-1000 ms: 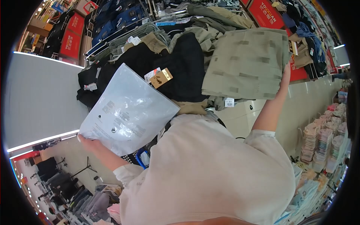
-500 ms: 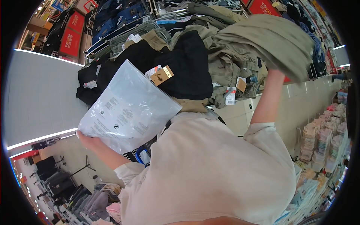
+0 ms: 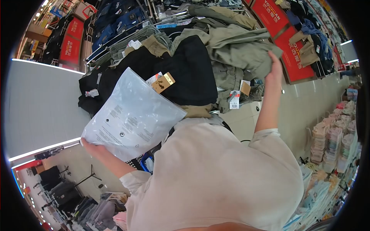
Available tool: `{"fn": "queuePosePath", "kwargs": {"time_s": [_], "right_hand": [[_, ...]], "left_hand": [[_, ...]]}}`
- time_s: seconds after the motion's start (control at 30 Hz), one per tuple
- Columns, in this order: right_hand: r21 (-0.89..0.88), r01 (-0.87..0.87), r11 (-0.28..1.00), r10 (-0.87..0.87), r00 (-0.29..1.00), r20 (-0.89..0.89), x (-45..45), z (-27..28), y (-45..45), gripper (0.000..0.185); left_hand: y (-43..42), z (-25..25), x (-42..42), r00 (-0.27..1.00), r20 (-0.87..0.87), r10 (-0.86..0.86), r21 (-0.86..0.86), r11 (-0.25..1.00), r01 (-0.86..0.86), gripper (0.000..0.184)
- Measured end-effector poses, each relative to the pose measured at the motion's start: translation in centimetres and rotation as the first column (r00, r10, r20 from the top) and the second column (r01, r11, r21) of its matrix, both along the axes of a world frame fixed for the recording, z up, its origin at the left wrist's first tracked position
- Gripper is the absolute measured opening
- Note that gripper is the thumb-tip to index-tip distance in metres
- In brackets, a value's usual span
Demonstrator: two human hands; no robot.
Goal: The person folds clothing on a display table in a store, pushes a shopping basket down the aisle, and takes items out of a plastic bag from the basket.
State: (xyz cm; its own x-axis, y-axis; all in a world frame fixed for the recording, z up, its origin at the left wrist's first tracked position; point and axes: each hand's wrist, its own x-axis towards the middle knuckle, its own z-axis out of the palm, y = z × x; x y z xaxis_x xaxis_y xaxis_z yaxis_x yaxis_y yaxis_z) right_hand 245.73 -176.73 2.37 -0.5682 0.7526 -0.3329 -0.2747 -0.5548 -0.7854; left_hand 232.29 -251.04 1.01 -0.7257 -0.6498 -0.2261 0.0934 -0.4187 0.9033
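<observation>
My left hand (image 3: 89,145) grips the lower left edge of a clear, pale plastic bag (image 3: 133,115) with printed text, its fingers mostly behind the bag. At the right, my right hand (image 3: 274,69) is closed on the end of an olive-green cloth garment (image 3: 243,48), which lies across the pile. Beneath and beside the bag is a black garment (image 3: 194,71) with a tan card tag (image 3: 163,82). Below the olive garment, another green garment (image 3: 228,73) shows a white and red price tag (image 3: 234,99).
Metal racks with folded dark blue jeans (image 3: 129,19) stand behind the pile. Red signs (image 3: 295,54) line the display's right side. Stacked pastel clothes (image 3: 333,138) sit far right, and a grey panel (image 3: 42,107) is at left. A blue-edged object (image 3: 146,162) lies under the bag.
My right hand has brought the olive garment down from mid-swing onto the pile, and the cloth has moved left and flattened. The plastic bag has barely moved in my left hand.
</observation>
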Motion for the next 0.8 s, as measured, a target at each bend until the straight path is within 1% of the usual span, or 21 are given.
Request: {"fn": "queuePosePath", "kwargs": {"time_s": [0.07, 0.1, 0.13, 0.17, 0.2, 0.23, 0.27, 0.3, 0.33, 0.37, 0.4, 0.47, 0.53, 0.6, 0.67, 0.7, 0.73, 0.8], "right_hand": [[0.102, 0.100, 0.990, -0.076, 0.974, -0.216, 0.8, 3.0, 1.5, 0.039], [0.259, 0.257, 0.931, -0.197, 0.952, -0.236, 0.6, 6.5, -0.7, 0.038], [0.403, 0.402, 0.822, -0.310, 0.910, -0.274, 0.1, 9.7, -3.0, 0.037], [0.403, 0.400, 0.823, -0.309, 0.911, -0.273, -0.5, 11.1, -3.5, 0.037], [0.586, 0.467, 0.662, -0.310, 0.882, -0.354, -1.2, 12.0, -3.5, 0.036], [0.724, 0.520, 0.454, -0.291, 0.854, -0.431, -1.8, 12.3, -3.3, 0.034], [0.724, 0.522, 0.452, -0.297, 0.853, -0.430, -2.4, 12.1, -2.8, 0.034], [0.851, 0.333, 0.406, -0.190, 0.942, -0.278, -3.3, 11.8, -2.1, 0.034], [0.934, 0.129, 0.334, -0.093, 0.990, -0.104, -3.9, 11.9, -1.9, 0.035], [0.980, -0.109, 0.164, -0.071, 0.990, 0.122, -4.6, 11.9, -2.1, 0.034], [0.939, -0.345, -0.011, -0.090, 0.935, 0.342, -5.3, 12.0, -3.0, 0.034], [0.802, -0.531, -0.273, -0.005, 0.835, 0.550, -6.6, 10.7, -5.3, 0.038], [0.655, -0.688, -0.312, 0.152, 0.644, 0.750, -7.3, 7.5, -5.7, 0.044], [0.484, -0.793, -0.371, 0.025, 0.512, 0.858, -6.6, 5.1, -7.5, 0.051], [0.431, -0.826, -0.363, 0.088, 0.431, 0.898, -5.6, 3.8, -10.2, 0.053], [0.395, -0.858, -0.328, 0.072, 0.394, 0.916, -5.2, 2.6, -11.0, 0.057], [0.391, -0.861, -0.326, 0.072, 0.390, 0.918, -4.7, 2.1, -11.1, 0.057], [0.410, -0.891, -0.196, 0.181, 0.378, 0.908, -3.6, 2.0, -12.0, 0.065]], "left_hand": [[-0.1, 0.0, 0.1, 1.000, -0.007, 0.006, -0.004, 1.000, -0.006, 0.057], [-0.1, 0.0, 0.2, 1.000, -0.009, 0.006, -0.009, 1.000, -0.006, 0.057], [-0.2, -0.1, 0.3, 1.000, -0.009, 0.011, -0.009, 1.000, -0.011, 0.057], [-0.3, -0.2, 0.3, 1.000, -0.008, 0.003, -0.010, 1.000, -0.003, 0.056], [-0.4, -0.3, 0.2, 1.000, -0.008, -0.009, -0.011, 1.000, 0.009, 0.056], [-0.6, -0.5, 0.1, 1.000, -0.006, -0.014, -0.013, 1.000, 0.013, 0.056], [-0.9, -0.9, 0.0, 1.000, -0.018, -0.016, -0.008, 1.000, 0.016, 0.056], [-0.9, -1.0, -0.1, 0.999, -0.031, -0.017, -0.002, 1.000, 0.017, 0.056], [-0.8, -1.0, -0.1, 0.999, -0.032, -0.020, -0.001, 1.000, 0.020, 0.056], [-0.6, -0.9, -0.1, 0.999, -0.029, -0.020, 0.005, 1.000, 0.020, 0.056], [-0.5, -0.7, -0.1, 0.999, -0.025, -0.021, 0.010, 1.000, 0.021, 0.056], [0.2, -0.2, -0.1, 1.000, -0.023, -0.013, 0.005, 1.000, 0.013, 0.056], [0.8, 0.3, 0.1, 1.000, -0.018, -0.001, 0.001, 1.000, 0.001, 0.056], [1.4, 0.6, 0.4, 1.000, -0.019, 0.018, 0.003, 1.000, -0.017, 0.055], [1.7, 0.6, 0.6, 1.000, -0.015, 0.021, -0.002, 1.000, -0.021, 0.055], [1.8, 0.6, 0.6, 1.000, -0.015, 0.021, -0.007, 1.000, -0.021, 0.056], [2.0, 0.7, 0.5, 1.000, -0.010, 0.018, -0.008, 1.000, -0.019, 0.056], [2.4, 0.7, 0.6, 0.999, -0.036, -0.041, -0.008, 0.999, 0.041, 0.062]]}}
